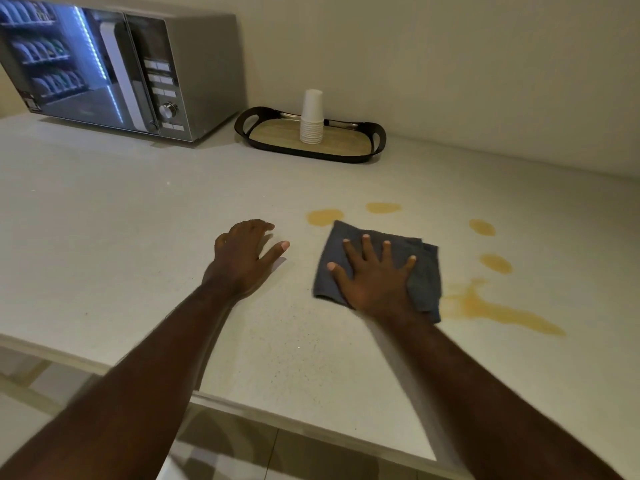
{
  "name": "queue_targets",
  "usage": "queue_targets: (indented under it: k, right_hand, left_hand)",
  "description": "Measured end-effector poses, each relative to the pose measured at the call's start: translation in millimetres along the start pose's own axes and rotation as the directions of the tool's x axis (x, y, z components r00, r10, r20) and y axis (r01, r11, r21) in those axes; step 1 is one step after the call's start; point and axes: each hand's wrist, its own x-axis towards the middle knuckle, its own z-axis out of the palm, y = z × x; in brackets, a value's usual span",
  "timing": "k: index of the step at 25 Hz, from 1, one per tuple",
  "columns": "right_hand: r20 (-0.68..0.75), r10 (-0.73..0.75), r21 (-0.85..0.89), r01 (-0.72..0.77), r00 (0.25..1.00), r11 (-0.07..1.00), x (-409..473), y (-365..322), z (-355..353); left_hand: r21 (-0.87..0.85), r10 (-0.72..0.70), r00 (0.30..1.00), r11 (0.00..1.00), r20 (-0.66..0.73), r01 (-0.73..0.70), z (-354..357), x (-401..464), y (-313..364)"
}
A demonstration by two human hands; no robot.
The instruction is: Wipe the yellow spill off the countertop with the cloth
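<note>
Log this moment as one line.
right hand flat on cloth | left hand on countertop | yellow spill remains

On the surface [104, 209] I count one cloth [426, 271], one microwave [145, 74] and one tray [375, 136]. One stack of cups [311, 117] stands on the tray; the number of cups in it I cannot tell. The spill [485, 306] makes five yellow patches: four small spots and one larger smear. Two hands show, left hand [242, 254] and right hand [375, 275].
</note>
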Motion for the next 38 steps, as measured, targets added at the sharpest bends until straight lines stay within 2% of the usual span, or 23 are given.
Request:
queue_targets:
  k: [3,8,11,16,21,26,28,32,38]
  right_hand:
    - [-0.015,-0.144,-0.006,0.144,0.989,0.99,21,-60,14]
    - [0.028,-0.18,-0.005,0.181,0.983,0.984,90,-85,15]
    - [0.084,-0.13,-0.017,0.131,0.988,0.991,128,-74,12]
    - [0.141,0.048,-0.014,-0.046,0.989,0.999,163,-20,4]
    - [0.023,0.124,-0.043,-0.123,0.992,0.991,122,8,11]
    - [0.046,-0.105,-0.023,0.107,0.993,0.994,111,-66,20]
    - [0.1,-0.116,-0.016,0.118,0.988,0.993,136,-73,10]
    - [0.164,0.019,-0.03,-0.015,0.986,0.999,177,-19,-3]
    - [0.136,0.277,-0.059,-0.272,0.951,0.961,168,115,-25]
  left_hand:
    - [0.035,0.018,0.999,0.999,-0.027,-0.017,2,1,-1]
    - [0.011,0.007,1.0,1.0,-0.026,-0.007,0,4,0]
    - [0.005,-0.022,1.0,1.0,0.008,0.022,1,3,1]
    - [0.008,-0.041,0.999,0.999,0.035,0.04,1,3,2]
    - [-0.007,-0.035,0.999,0.999,0.042,0.035,1,2,4]
    - [0.024,-0.023,0.999,0.999,0.034,0.022,0,3,5]
    - [0.044,-0.032,0.998,0.999,0.048,0.03,0,5,6]
    - [0.03,-0.06,0.995,0.998,0.075,0.058,-1,2,5]
    - [0.013,-0.036,0.997,0.999,0.065,0.035,-2,2,7]
